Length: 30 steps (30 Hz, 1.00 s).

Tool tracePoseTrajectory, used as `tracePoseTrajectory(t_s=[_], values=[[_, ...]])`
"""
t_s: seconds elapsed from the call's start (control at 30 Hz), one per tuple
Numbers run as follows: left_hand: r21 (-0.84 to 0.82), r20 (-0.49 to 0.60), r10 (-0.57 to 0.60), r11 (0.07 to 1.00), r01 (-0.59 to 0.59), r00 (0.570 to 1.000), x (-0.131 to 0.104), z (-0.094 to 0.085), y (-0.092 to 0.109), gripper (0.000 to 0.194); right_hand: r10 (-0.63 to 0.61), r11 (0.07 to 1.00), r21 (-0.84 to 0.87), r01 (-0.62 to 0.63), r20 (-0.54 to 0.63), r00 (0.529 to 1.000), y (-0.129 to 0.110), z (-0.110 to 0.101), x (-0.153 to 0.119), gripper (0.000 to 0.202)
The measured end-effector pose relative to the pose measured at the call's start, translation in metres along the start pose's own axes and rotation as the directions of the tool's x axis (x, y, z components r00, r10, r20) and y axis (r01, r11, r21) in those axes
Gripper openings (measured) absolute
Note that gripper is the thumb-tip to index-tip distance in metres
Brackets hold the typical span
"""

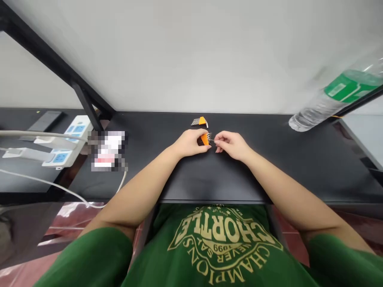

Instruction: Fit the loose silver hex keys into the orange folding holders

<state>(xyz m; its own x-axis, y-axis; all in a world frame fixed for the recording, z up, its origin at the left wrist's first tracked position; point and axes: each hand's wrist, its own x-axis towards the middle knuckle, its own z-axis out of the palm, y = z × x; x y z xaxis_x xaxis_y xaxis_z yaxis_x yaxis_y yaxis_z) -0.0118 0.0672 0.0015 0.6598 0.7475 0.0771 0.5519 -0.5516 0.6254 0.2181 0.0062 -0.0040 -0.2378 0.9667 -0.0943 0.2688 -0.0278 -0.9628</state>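
My left hand (191, 143) is closed around an orange hex key holder (205, 139), which has several thin metal keys sticking out to its right. With thumb and fingers pinched, my right hand (231, 144) grips the end of one hex key (212, 140) beside the holder. Whether that key still sits in its slot is too small to tell. Just beyond my left hand, a second orange hex key holder (202, 120) lies on the black table (215, 179), its silver keys pointing left.
At the right back stands a clear bottle (332, 97) with a green label. On the left are a white power strip (67, 143) with plugs and cables, a dark flat box (46, 123), and a blurred-out phone-like object (109, 149). A pale wall (203, 56) borders the table's far edge.
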Motion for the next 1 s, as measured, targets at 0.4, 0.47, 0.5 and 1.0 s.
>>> tracePoseTrajectory(t_s=[0.4, 0.47, 0.5, 1.0], values=[[-0.034, -0.004, -0.012, 0.999, 0.011, 1.0, -0.004, -0.005, -0.001, 0.043, -0.007, 1.0, -0.012, 0.007, 0.013, 1.0, 0.004, -0.002, 0.0, 0.019], [-0.021, -0.012, -0.001, 1.0, 0.0, 1.0, -0.003, -0.006, 0.001, 0.04, -0.107, 0.962, -0.248, 0.109, 0.024, 0.994, -0.002, -0.008, -0.002, 0.014], [-0.009, -0.015, -0.001, 1.0, 0.001, 1.0, -0.003, -0.006, 0.001, 0.039, -0.16, 0.923, -0.352, 0.156, 0.018, 0.987, -0.004, -0.01, -0.004, 0.012], [0.003, 0.012, 0.011, 1.0, -0.011, 1.0, 0.0, -0.003, 0.005, 0.038, -0.25, 0.757, -0.592, 0.277, 0.13, 0.96, -0.012, -0.007, -0.003, 0.016]])
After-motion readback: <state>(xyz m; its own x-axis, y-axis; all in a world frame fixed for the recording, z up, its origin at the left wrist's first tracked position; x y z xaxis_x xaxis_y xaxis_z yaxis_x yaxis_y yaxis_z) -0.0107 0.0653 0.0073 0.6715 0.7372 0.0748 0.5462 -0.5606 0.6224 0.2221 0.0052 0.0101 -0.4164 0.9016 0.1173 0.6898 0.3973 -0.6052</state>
